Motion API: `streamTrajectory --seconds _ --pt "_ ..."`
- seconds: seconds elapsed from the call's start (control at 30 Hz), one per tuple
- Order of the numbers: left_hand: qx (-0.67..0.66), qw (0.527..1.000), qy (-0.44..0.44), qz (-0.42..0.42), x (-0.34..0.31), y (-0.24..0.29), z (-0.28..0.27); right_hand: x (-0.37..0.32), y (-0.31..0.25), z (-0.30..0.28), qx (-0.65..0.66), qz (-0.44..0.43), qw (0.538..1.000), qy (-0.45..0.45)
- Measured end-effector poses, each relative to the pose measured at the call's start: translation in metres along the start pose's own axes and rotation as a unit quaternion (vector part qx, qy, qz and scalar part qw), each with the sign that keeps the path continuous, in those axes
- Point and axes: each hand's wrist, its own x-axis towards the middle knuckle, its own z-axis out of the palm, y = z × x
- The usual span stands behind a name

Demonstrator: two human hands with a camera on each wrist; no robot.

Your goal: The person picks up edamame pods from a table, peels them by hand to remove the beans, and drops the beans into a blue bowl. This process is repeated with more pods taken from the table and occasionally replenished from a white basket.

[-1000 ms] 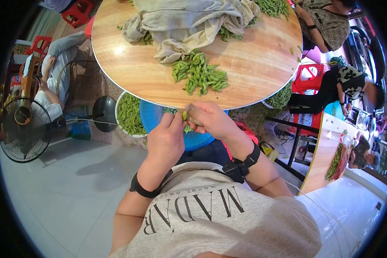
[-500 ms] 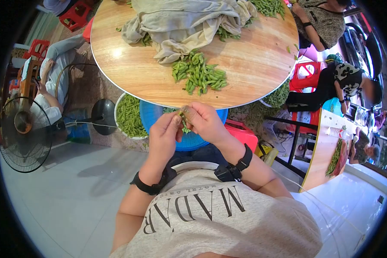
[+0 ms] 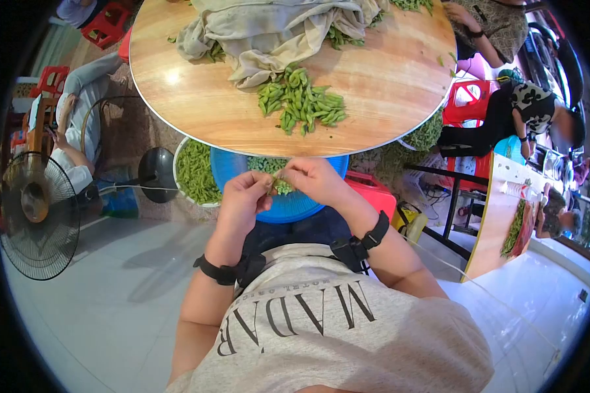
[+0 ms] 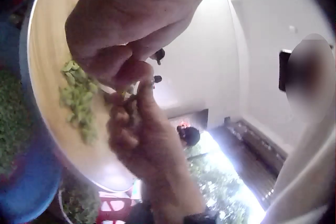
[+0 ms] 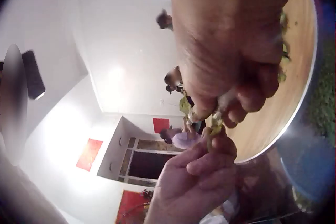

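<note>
My left hand (image 3: 241,196) and right hand (image 3: 316,182) meet over the blue basin (image 3: 301,208), fingertips almost together. Between them is a small green soybean pod (image 5: 214,129), pinched by both hands in the right wrist view; my fingers cover much of it. More green (image 5: 184,104) shows beside the right thumb. Pale green shelled beans (image 3: 283,188) lie in the basin, partly hidden by the hands. Ahead, a pile of soybean pods (image 3: 301,101) rests on the round wooden table (image 3: 196,118).
A beige cloth (image 3: 262,36) covers more pods on the table. Left of the basin stands a white-rimmed tub of pods (image 3: 198,173). A black fan (image 3: 39,209) is at far left, a red stool (image 3: 373,193) at right. Other people sit around.
My fingertips have drawn slightly apart, and the pod between them shows less than a second ago. The view has shifted a little, with the table higher in the frame.
</note>
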Motion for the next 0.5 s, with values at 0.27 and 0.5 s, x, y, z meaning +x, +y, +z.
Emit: streamTrajectory --seconds 0.27,0.5 --pt "0.008 1.0 0.01 0.0 0.008 -0.016 -0.008 0.003 0.02 0.014 0.016 -0.032 0.999 0.034" --pt "0.025 0.999 0.024 -0.038 0.018 -0.023 -0.008 0.009 0.056 0.005 0.026 0.043 0.996 0.078"
